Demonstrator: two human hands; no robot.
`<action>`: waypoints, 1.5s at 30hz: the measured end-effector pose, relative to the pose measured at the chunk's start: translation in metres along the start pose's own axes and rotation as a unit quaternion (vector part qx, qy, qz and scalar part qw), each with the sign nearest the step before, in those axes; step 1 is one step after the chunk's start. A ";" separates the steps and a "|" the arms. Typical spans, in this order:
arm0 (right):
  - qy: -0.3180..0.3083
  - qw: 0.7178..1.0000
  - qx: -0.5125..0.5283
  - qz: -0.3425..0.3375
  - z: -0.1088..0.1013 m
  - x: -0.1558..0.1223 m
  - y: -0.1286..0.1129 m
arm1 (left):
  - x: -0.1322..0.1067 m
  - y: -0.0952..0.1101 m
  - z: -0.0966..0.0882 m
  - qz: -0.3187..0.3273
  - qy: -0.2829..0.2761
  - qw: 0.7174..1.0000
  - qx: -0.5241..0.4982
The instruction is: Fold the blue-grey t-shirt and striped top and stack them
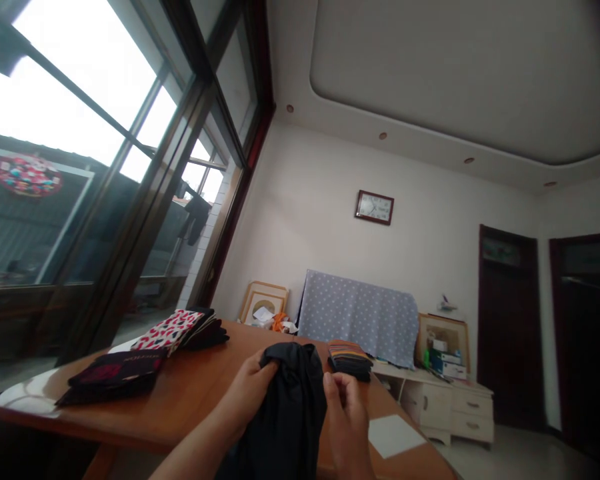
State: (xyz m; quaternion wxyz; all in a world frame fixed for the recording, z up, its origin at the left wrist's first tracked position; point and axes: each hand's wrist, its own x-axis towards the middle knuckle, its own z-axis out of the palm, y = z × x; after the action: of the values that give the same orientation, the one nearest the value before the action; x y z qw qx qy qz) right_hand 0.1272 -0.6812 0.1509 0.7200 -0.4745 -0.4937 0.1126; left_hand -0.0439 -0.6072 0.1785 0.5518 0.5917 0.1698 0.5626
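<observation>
A black piece of cloth (290, 407) hangs in front of me over the wooden table (190, 393). My left hand (253, 390) grips its upper left edge, fingers curled over the fabric. On the cloth's right side my right hand (347, 417) has its fingers bent and pinched together at the edge of the fabric. Both hands are low in the middle of the view.
On the table lie a dark folded stack (113, 375) at the left, a red-and-white patterned stack (180, 329) behind it, a striped stack (350, 357) at the right, and a white sheet (395, 435). Beyond it stand a white cabinet (445, 400) and a dotted cloth-covered object (360, 313).
</observation>
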 end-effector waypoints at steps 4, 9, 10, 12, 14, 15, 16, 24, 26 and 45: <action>-0.148 0.985 0.062 0.057 0.009 -0.004 0.004 | -0.006 0.005 0.005 0.015 -0.023 1.000 0.004; -0.218 0.950 0.147 0.165 0.015 -0.007 0.007 | -0.011 0.003 0.004 -0.014 -0.022 1.000 -0.017; -0.206 0.950 0.155 0.174 0.014 -0.006 0.007 | -0.011 0.002 0.001 -0.017 -0.026 0.999 -0.023; -0.167 0.953 0.176 0.180 0.011 0.000 0.009 | -0.009 -0.002 -0.005 -0.020 -0.035 0.999 -0.032; -0.129 0.954 0.203 0.181 0.007 0.010 0.011 | -0.005 -0.006 -0.014 -0.033 -0.040 0.998 -0.026; -0.111 0.954 0.213 0.178 0.005 0.015 0.011 | -0.004 -0.008 -0.018 -0.043 -0.039 0.998 -0.019; -0.095 0.956 0.217 0.171 0.003 0.021 0.012 | -0.003 -0.009 -0.022 -0.056 -0.037 0.998 -0.011; -0.014 0.964 0.231 0.134 -0.013 0.052 0.002 | -0.015 0.003 -0.040 -0.180 -0.115 0.976 -0.045; -0.011 0.960 0.236 0.147 -0.016 0.060 -0.001 | -0.017 0.006 -0.042 -0.196 -0.131 0.970 -0.052; 0.012 0.921 0.347 0.175 -0.047 0.091 -0.027 | 0.003 -0.021 -0.086 -0.142 0.021 0.989 0.019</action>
State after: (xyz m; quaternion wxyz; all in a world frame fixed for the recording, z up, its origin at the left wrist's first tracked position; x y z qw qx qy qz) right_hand 0.2009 -0.6651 0.2245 0.8138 -0.2756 -0.3243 0.3957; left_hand -0.1079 -0.5584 0.1415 0.6114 0.5599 0.2742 0.4873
